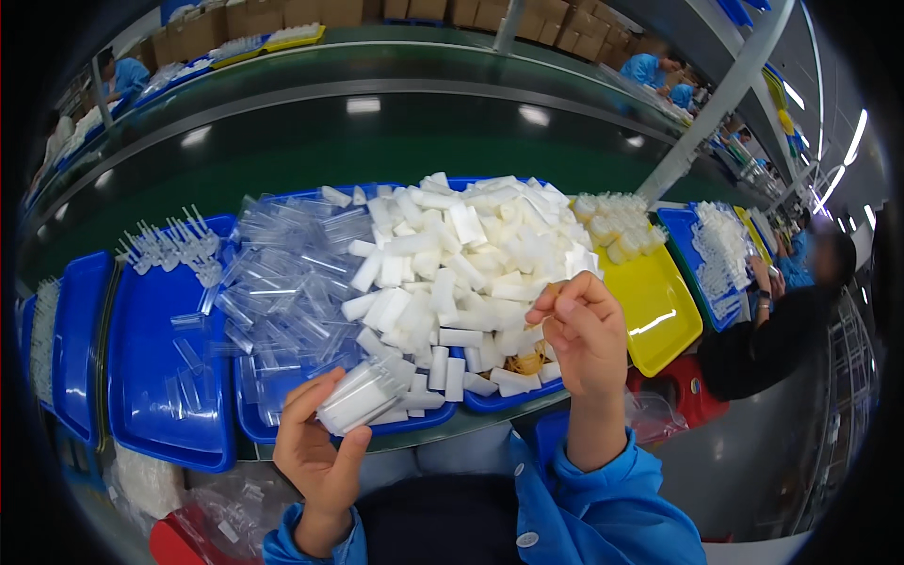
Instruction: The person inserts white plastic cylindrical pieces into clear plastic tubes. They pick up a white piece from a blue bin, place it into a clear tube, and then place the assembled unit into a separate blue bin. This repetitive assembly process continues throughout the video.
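My left hand (315,452) is closed around a bundle of clear plastic tubes (365,395) with white pieces inside, held just over the front rim of the trays. My right hand (589,334) is raised over the right side of the white pile, thumb and fingers pinched together; I cannot make out what is between them. Beneath both hands lies a large heap of short white foam-like pieces (471,240). To its left, loose clear tubes (292,273) are piled up. Tan rubber bands (529,362) show among the white pieces below my right hand.
A blue tray (155,353) at left carries stemmed clear plastic parts (179,243) and a few tubes. At right, a yellow tray (654,311) has filled bundles (617,224) at its far end. A green conveyor (377,141) runs behind; a co-worker (782,330) sits at right.
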